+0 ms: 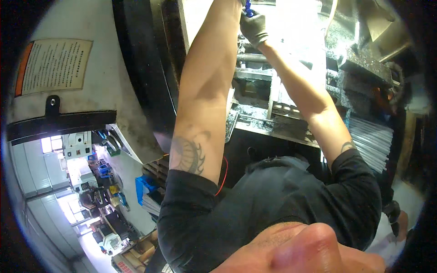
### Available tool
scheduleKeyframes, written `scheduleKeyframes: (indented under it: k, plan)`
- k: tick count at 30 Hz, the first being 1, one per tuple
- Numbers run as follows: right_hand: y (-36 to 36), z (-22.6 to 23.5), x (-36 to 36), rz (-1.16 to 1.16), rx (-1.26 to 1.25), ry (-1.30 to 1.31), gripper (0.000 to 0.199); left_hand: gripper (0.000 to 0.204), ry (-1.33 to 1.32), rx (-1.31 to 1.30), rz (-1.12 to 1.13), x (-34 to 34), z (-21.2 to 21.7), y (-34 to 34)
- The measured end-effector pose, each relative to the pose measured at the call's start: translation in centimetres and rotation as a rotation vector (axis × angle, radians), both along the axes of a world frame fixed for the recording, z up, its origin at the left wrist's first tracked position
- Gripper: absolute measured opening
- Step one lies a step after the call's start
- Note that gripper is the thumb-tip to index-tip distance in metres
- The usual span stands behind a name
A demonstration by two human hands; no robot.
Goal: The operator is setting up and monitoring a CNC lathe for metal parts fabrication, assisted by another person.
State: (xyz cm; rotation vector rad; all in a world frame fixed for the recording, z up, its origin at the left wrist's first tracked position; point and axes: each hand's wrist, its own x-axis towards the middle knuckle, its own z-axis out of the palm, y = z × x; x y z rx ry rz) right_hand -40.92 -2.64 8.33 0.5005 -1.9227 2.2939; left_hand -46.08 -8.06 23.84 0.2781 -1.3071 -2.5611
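Both arms reach into the lit interior of a machine, so the work looks to be under way rather than finished. The right hand [253, 28], in a grey glove, is near the far edge of the machine bed [259, 129]; its fingers look curled shut around a blue tool [248, 8], whose far end is cut off by the view. The left forearm [205, 68] runs up past the top of the view, and its hand lies out of sight, so I cannot tell how far open it is or what it holds.

Silvery chips [255, 112] lie along the near edge of the bed and more speckle the dark plate [359, 63] toward its right edge; if clearing them is part of the work, that part is not yet done. Pale rods [371, 143] lie side by side beyond the bed's near right corner; whether they are finished or waiting cannot be told. Glare hides the middle of the bed, so any workpiece there, and its progress, cannot be judged.
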Motion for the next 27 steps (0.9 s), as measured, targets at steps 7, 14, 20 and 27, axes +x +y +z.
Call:
scheduleKeyframes:
  k: [7,14,20,27]
  plan:
    - [0.3,-0.4,-1.2,0.130,-0.025,0.078,0.035,0.044,0.053,0.016,-0.256,0.2,0.1,-2.8]
    - [1.3,-1.0,-1.1,0.244,0.140,0.055,0.037,0.031,0.017,0.084,-0.065,0.8,0.5,-4.2]
    - [3.0,-3.4,-2.7,0.412,0.246,0.079,0.034,0.020,0.026,0.001,-0.225,-1.4,-0.7,-4.6]
    - [3.7,-1.5,-0.9,0.437,0.315,-0.131,0.046,0.021,-0.010,0.116,-0.122,-2.7,-2.2,-5.5]
